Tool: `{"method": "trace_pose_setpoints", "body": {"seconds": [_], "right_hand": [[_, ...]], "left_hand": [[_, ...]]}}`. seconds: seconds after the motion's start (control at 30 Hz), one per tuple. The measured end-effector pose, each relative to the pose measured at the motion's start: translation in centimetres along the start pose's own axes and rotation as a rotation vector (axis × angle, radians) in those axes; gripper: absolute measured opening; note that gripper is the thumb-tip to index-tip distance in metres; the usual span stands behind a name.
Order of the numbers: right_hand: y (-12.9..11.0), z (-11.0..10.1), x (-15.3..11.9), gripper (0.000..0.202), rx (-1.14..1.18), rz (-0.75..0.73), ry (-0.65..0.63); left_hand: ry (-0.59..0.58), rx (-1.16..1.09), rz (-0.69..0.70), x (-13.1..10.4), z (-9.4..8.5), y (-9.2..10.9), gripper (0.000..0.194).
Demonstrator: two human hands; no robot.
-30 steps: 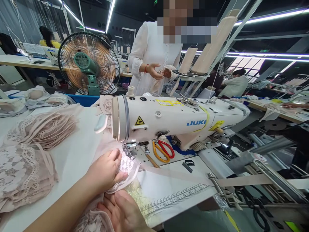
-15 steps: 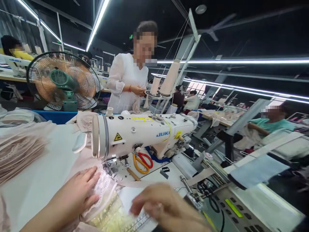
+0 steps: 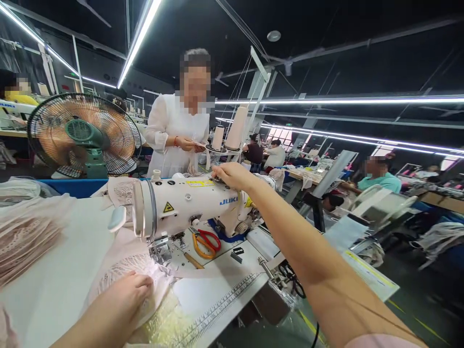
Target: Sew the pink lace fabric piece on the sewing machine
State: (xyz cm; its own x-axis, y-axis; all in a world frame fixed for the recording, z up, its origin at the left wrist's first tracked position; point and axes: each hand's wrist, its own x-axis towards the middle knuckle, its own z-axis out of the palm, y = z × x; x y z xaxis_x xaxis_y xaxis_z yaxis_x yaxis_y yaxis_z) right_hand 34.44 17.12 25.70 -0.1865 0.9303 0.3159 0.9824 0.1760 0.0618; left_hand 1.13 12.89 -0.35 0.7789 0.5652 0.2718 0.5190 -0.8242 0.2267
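Note:
My left hand (image 3: 125, 296) lies flat on a piece of pale pink lace fabric (image 3: 126, 268), just in front of the presser foot (image 3: 161, 251) of a white sewing machine (image 3: 188, 203). My right arm stretches out over the table. My right hand (image 3: 232, 175) rests on the top of the machine, near a yellow label, with its fingers bent down onto the housing. Whether it pinches a thread there, I cannot tell.
A stack of lace pieces (image 3: 25, 237) lies at the left of the white table (image 3: 65, 270). Scissors with orange and red handles (image 3: 205, 240) lie beneath the machine arm. A green fan (image 3: 83, 137) stands behind, and a person in white (image 3: 177, 135) stands beyond the thread cones (image 3: 235, 128).
My right hand has left the fabric at the front edge and risen to the machine's top. My view has tilted up and to the right. The left hand stays on the lace.

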Motion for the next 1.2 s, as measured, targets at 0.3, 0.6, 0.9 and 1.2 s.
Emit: {"method": "trace_pose_setpoints", "body": {"seconds": [0.3, 0.6, 0.9, 1.2], "right_hand": [[-1.1, 0.8, 1.3, 0.039, -0.079, -0.032, 0.000], [0.9, 1.0, -1.4, 0.043, 0.079, 0.044, 0.194], [-7.2, 12.6, -16.0, 0.016, 0.512, -0.294, 0.174], [-12.9, 19.3, -14.5, 0.009, 0.310, -0.401, -0.031]], "left_hand": [[-0.164, 0.088, -0.060, 0.8, -2.6, 2.0, 0.028], [-0.205, 0.108, -0.115, 1.1, -4.2, 3.2, 0.012], [-0.261, 0.242, 0.006, 1.2, -3.5, 2.8, 0.017], [-0.279, 0.143, 0.002, 1.2, -3.8, 2.5, 0.014]]}}
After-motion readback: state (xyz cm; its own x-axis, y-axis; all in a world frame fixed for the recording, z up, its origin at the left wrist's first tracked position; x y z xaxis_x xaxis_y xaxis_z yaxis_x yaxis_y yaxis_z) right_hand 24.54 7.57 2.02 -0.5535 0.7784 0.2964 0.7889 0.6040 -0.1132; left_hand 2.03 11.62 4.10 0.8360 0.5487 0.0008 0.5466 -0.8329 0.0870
